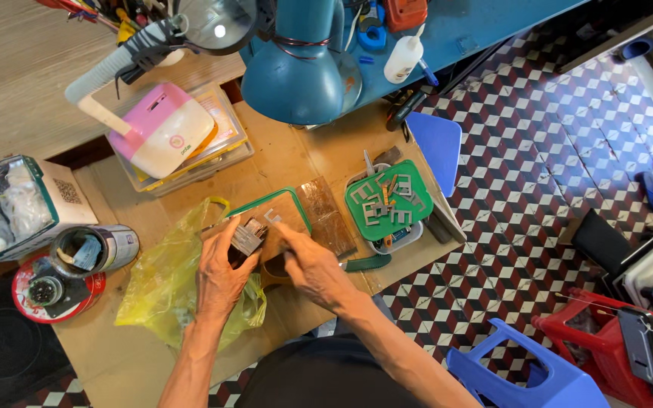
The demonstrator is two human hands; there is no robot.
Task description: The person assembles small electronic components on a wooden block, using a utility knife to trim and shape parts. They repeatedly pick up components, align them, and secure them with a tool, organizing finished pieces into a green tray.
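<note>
The left hand point(221, 272) is clamped around a small blocky stack of thin grey metal plates point(248, 236), held just above the near-left corner of the brown board with the green rim point(296, 202) — that board serves as the landmark here. The right hand point(313, 268) sits at the board's near edge, its fingers pinched together on what looks like a single E-shaped metal plate point(272, 218) lying on the board just right of the stack; how firmly it grips cannot be told. Judging by its look, the stack is dense and stiff, heavy for its bulk, with sharp thin edges and loose layers that could slide apart, so it is best held across its flat sides with thumb and fingers squeezing the layers together. A single plate is light, springy and slippery — taken by its edges. Right of the board a green lid point(387, 200) holds more such plates; left of the board lies a yellow plastic bag point(156, 279)
</note>
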